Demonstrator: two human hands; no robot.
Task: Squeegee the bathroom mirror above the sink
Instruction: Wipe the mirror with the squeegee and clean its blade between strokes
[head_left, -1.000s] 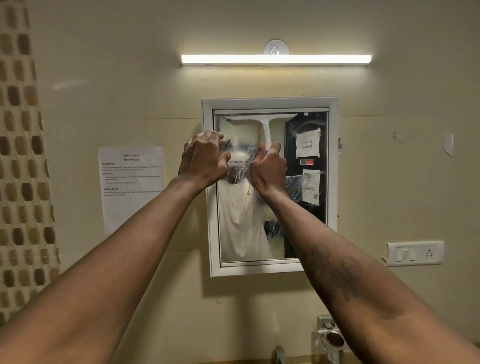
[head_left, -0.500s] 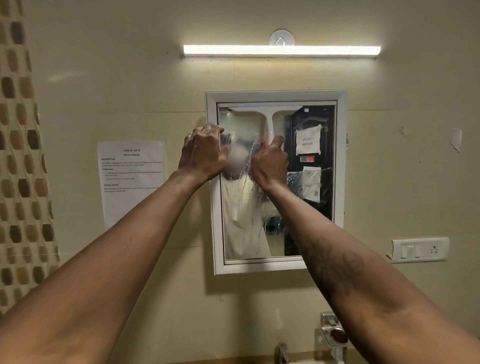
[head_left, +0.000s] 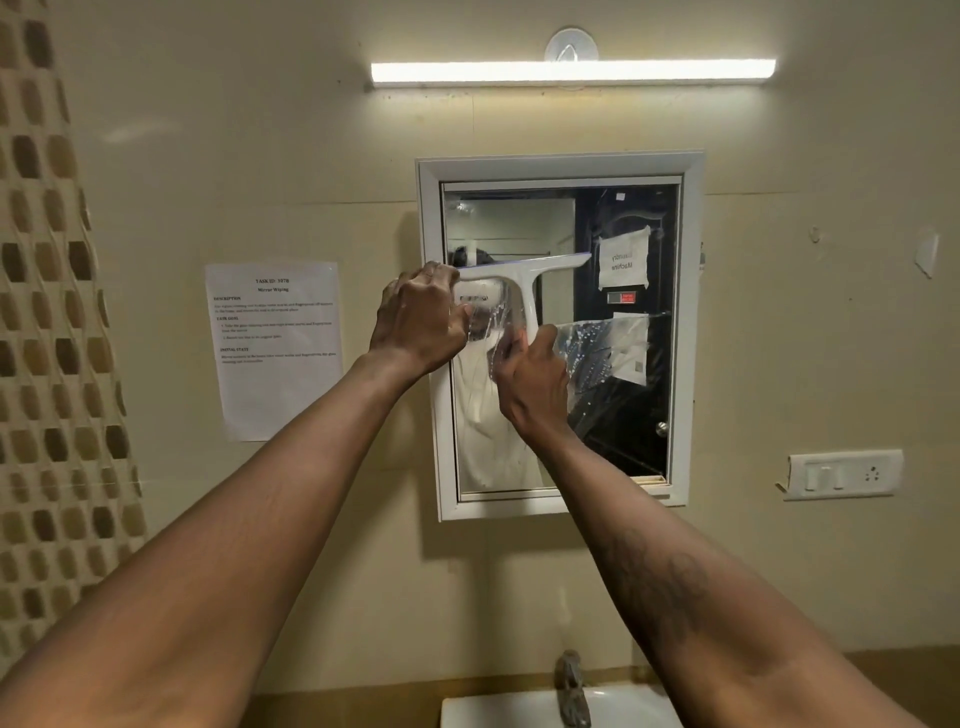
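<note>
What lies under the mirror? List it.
Under the mirror is bare wall, then a tap over a white sink. The right forearm covers part of the wall and the sink's right side.

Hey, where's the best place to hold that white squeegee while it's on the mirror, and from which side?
Grip the squeegee by its vertical handle, from below. It is T-shaped: the blade bar lies across the mirror on top and the handle hangs down from its middle. The right hand already wraps the handle's lower end. The left hand is at the blade's left end, likely steadying it.
</note>
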